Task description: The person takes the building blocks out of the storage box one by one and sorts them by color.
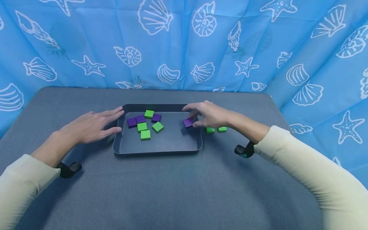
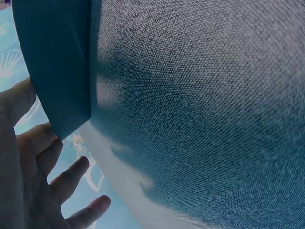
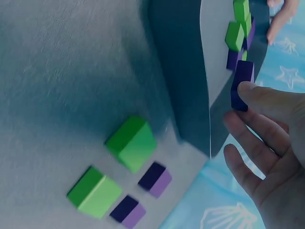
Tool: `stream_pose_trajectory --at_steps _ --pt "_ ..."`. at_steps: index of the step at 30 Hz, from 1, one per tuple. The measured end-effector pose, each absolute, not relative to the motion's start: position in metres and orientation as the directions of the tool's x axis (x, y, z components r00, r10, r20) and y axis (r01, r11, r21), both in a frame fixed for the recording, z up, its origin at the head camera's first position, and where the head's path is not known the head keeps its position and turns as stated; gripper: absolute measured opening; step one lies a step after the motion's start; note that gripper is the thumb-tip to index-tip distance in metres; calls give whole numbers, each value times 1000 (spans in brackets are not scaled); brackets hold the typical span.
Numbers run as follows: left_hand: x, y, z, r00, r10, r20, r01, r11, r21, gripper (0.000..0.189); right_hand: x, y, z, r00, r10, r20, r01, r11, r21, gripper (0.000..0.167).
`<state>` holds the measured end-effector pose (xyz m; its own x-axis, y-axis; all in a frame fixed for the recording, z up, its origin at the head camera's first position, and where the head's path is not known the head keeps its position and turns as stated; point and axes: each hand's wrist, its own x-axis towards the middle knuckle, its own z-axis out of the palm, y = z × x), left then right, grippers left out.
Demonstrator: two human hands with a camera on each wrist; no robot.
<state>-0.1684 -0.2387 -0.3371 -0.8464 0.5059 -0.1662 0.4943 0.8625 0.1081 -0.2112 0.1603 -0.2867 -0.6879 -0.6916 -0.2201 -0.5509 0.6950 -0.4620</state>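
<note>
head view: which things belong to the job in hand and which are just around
Likely the job: purple block pinched by the right hand; green blocks; other purple blocks; tray; left hand at its edge.
Probably just around: shell-print curtain; wristbands; table.

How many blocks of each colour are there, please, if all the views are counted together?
Green rectangular blocks: 6 (4 in the dark rectangular tray, 2 on the grey table)
Purple rectangular blocks: 6 (3 lying in the tray, 1 held by the right hand, 2 on the table, seen in the right wrist view)
Total: 12
</note>
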Motion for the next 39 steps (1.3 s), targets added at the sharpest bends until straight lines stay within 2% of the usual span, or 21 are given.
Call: stream_pose_trajectory --at_steps 5,17,26,39 --pt "-169 -239 -337 -850 498 -173 486 867 108 76 -217 179 -284 -714 -676 -180 -527 689 -498 59" --pt "-168 -239 -337 -850 499 -169 487 866 113 76 -233 230 -287 -809 -580 -100 -460 729 -507 58" --pt "-168 -239 -337 -847 507 -159 494 862 112 75 -239 263 -299 -847 -528 -63 -431 751 -500 55" --pt "-166 -238 -337 -852 497 -161 483 867 120 75 -241 298 -325 -910 -406 -82 -313 802 -508 55"
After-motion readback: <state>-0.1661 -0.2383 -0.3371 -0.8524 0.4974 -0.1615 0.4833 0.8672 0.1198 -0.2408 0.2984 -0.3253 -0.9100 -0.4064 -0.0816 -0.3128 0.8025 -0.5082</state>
